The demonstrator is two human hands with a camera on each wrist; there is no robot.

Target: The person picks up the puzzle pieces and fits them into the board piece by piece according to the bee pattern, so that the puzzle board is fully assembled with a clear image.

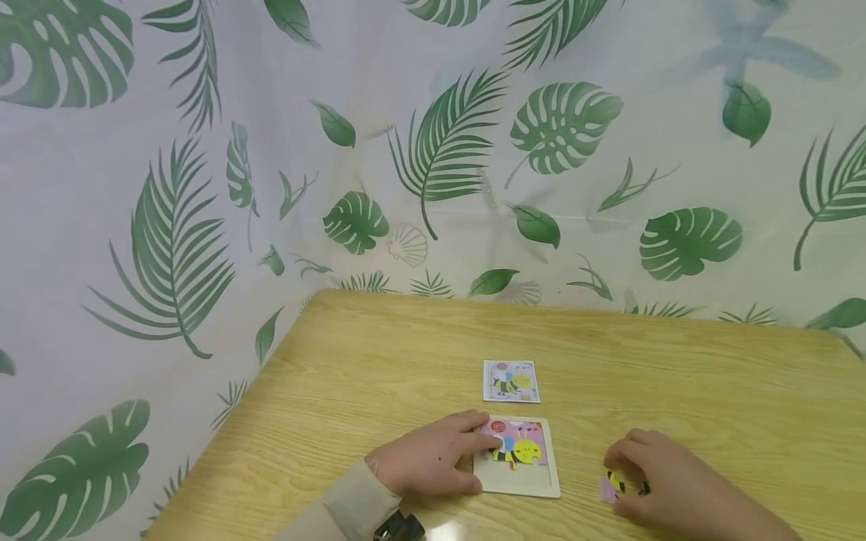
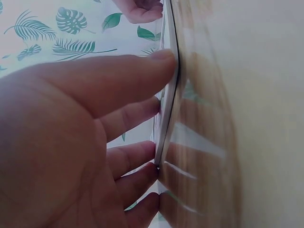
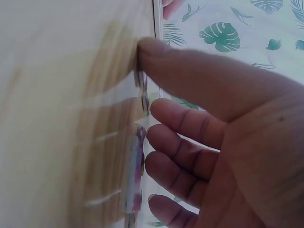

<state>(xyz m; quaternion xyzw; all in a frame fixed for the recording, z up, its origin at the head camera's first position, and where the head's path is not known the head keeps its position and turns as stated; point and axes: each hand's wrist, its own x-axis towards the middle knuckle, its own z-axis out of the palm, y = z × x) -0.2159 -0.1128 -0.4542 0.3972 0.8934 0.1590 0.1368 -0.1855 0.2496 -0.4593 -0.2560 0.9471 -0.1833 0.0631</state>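
Note:
A white-framed jigsaw tray (image 1: 555, 473) lies flat on the table with a partly filled bee picture (image 1: 526, 451); its lower part shows bare backing. My left hand (image 1: 436, 454) rests over the tray's left side, one finger reaching onto the picture. In the left wrist view, the thumb touches the tray's edge (image 2: 166, 114). To the right of the tray, my right hand (image 1: 666, 477) is low over several loose puzzle pieces (image 1: 607, 491), pink, yellow and black. Its thumb touches a piece, and its fingers are loosely bent beside others; the hand partly hides them.
Behind the tray lies a small square card (image 1: 511, 381) printed with the same bee. The wooden table (image 1: 379, 353) runs back to a white leaf-patterned curtain (image 1: 433, 173), which also hangs along the left side.

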